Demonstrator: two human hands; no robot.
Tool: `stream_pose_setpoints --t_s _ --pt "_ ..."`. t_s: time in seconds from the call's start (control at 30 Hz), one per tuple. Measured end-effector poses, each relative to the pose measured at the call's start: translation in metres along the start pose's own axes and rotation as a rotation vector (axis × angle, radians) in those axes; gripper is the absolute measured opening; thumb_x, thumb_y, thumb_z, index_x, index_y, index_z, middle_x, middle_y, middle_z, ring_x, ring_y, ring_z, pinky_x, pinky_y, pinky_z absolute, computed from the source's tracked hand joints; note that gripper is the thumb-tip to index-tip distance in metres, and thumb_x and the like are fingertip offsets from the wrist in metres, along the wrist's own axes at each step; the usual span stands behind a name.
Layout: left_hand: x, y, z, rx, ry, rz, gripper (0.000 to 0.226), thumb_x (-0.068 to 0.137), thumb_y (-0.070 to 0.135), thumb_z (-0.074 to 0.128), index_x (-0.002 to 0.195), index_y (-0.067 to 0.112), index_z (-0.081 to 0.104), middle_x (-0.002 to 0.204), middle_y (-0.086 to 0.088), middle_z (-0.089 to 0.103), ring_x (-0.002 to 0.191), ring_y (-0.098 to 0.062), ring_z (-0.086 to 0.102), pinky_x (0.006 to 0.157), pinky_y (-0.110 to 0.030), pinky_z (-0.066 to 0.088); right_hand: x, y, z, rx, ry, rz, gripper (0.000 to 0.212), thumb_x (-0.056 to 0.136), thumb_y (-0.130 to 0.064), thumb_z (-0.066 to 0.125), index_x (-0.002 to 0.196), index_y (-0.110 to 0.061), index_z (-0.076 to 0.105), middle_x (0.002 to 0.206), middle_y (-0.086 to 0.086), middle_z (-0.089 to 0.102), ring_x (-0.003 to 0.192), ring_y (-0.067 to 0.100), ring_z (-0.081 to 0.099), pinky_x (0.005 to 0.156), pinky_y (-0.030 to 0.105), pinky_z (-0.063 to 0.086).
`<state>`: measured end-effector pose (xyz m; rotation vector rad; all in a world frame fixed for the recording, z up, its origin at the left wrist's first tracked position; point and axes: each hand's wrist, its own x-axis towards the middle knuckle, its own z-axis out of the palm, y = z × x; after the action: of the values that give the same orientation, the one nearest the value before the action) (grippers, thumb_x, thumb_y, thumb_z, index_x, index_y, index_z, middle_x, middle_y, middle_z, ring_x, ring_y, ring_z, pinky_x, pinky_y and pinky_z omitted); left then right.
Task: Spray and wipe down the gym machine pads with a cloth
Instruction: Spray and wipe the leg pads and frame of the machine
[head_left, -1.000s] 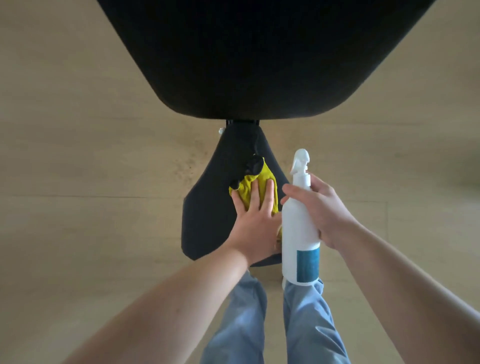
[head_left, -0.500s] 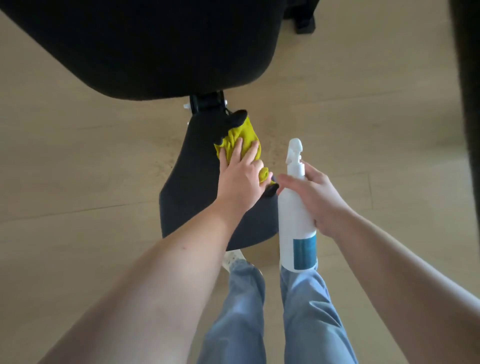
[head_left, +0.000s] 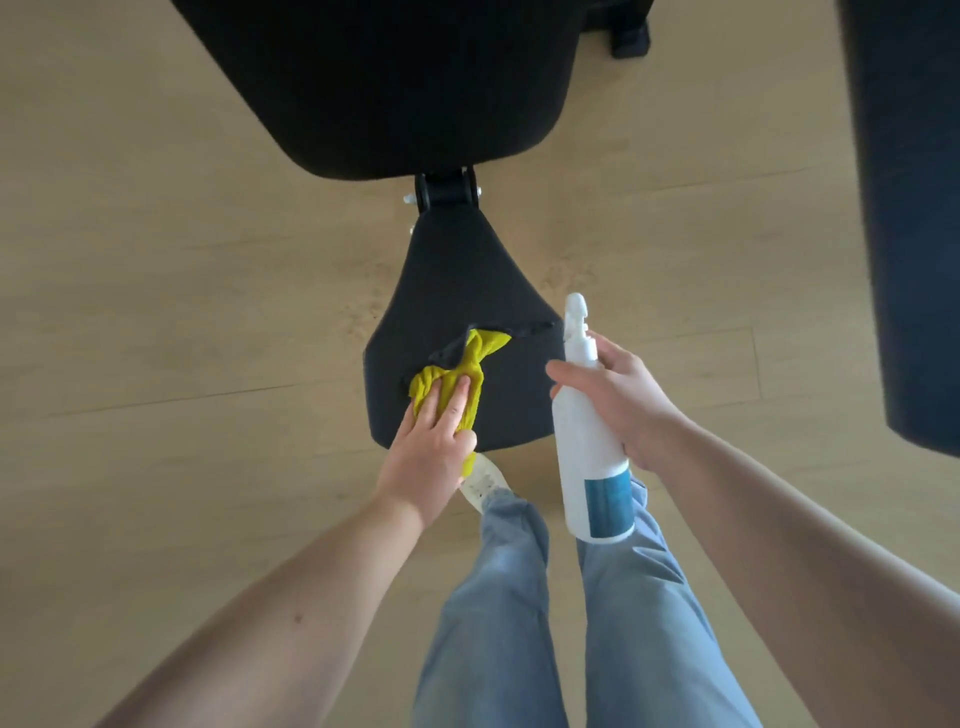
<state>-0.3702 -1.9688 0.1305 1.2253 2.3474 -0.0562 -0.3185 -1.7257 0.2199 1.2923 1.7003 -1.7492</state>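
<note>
yellow cloth (head_left: 457, 374) is pressed flat on seat pad (head_left: 457, 280), near-left corner, under straight fingers of left hand (head_left: 426, 457); soft, limp (bunches easily), best pinned by palm; spray bottle (head_left: 592, 457) is gripped at its shoulder by curled right hand (head_left: 623, 400), judged light, rigid

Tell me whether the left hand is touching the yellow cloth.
Touching. Head view: the left hand has its fingers flat on the yellow cloth, pressing it onto the seat pad.
</note>
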Motion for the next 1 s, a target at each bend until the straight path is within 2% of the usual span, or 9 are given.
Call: stream_pose_setpoints --t_s 0.07,0.17,0.27,0.4,0.53,0.63,0.73,0.9,1.0 --pt "-0.018 -0.012 -0.003 0.003 -0.015 -0.058 0.017 0.081 0.012 0.081 0.08 0.012 0.064 0.163 -0.023 0.028 0.145 -0.052 0.032 0.114 -0.06 0.039 -0.011 -0.001 0.01 -0.04 -0.03 -0.001 0.041 0.074 -0.049 0.077 0.114 -0.049 0.066 0.095 0.005 0.077 0.087 0.028 0.075 0.088 0.055 0.063" --pt "-0.036 -0.028 -0.011 -0.005 -0.104 -0.212 0.016 0.089 0.001 0.069 0.082 0.012 0.059 0.166 -0.026 0.015 0.148 -0.052 0.026 0.098 -0.052 0.054 -0.027 -0.005 0.023 -0.11 -0.076 -0.012 0.026 0.088 -0.046 0.073 0.102 -0.06 0.058 0.097 0.003 0.075 0.091 0.026 0.074 0.085 0.05 0.064" --pt "-0.046 -0.036 -0.019 -0.084 -0.214 -0.382 0.01 0.094 0.002 0.059 0.099 0.011 0.059 0.166 -0.027 0.003 0.145 -0.044 0.032 0.09 -0.045 0.054 -0.041 -0.012 0.034 -0.187 -0.092 -0.002 0.032 0.089 -0.048 0.072 0.108 -0.063 0.052 0.098 -0.001 0.074 0.091 0.022 0.074 0.086 0.048 0.064" --pt "-0.056 -0.031 -0.039 -0.204 -0.259 -0.476 0.019 0.094 0.01 0.06 0.113 0.014 0.058 0.161 -0.019 0.023 0.109 -0.035 0.058 0.087 -0.042 0.051 -0.058 -0.027 0.04 -0.231 -0.097 -0.018 0.031 0.086 -0.05 0.072 0.106 -0.064 0.054 0.097 -0.001 0.074 0.092 0.023 0.074 0.088 0.05 0.063" --pt "-0.061 -0.024 -0.067 -0.24 -0.198 -0.499 0.027 0.097 0.017 0.063 0.123 0.014 0.057 0.159 -0.01 0.028 0.12 -0.031 0.053 0.095 -0.038 0.048 -0.077 -0.045 0.04 -0.283 -0.085 -0.055 0.029 0.087 -0.049 0.07 0.101 -0.069 0.054 0.097 -0.003 0.074 0.092 0.023 0.074 0.088 0.05 0.063" --pt "-0.067 -0.023 -0.09 -0.257 -0.145 -0.507 0.028 0.096 0.017 0.06 0.124 0.013 0.057 0.142 -0.009 0.045 0.116 -0.03 0.054 0.092 -0.037 0.045 -0.092 -0.059 0.039 -0.331 -0.068 -0.073 0.035 0.085 -0.048 0.069 0.083 -0.079 0.051 0.098 -0.001 0.074 0.093 0.025 0.073 0.089 0.051 0.062" --pt "-0.075 -0.02 -0.116 -0.255 -0.104 -0.52 0.026 0.096 0.019 0.056 0.122 0.016 0.057 0.123 -0.006 0.053 0.109 -0.028 0.054 0.083 -0.034 0.042 -0.108 -0.07 0.036 -0.368 -0.069 -0.092 0.037 0.085 -0.044 0.07 0.079 -0.077 0.053 0.097 0.002 0.075 0.095 0.029 0.073 0.092 0.053 0.06" --pt "-0.087 -0.008 -0.152 -0.452 0.016 -0.576 0.014 0.099 0.028 0.055 0.11 0.019 0.054 0.102 0.002 0.046 0.096 -0.027 0.056 0.074 -0.034 0.041 -0.129 -0.086 0.033 -0.439 -0.098 -0.12 0.024 0.092 -0.042 0.067 0.109 -0.056 0.055 0.098 0.001 0.074 0.096 0.027 0.071 0.093 0.049 0.059" --pt "-0.092 -0.001 -0.167 -0.539 0.07 -0.596 0.022 0.097 0.036 0.058 0.113 0.022 0.052 0.111 0.003 0.049 0.091 -0.023 0.051 0.075 -0.035 0.042 -0.14 -0.095 0.031 -0.443 -0.111 -0.143 0.043 0.094 -0.039 0.068 0.134 -0.043 0.054 0.102 0.002 0.073 0.1 0.028 0.07 0.098 0.051 0.056"
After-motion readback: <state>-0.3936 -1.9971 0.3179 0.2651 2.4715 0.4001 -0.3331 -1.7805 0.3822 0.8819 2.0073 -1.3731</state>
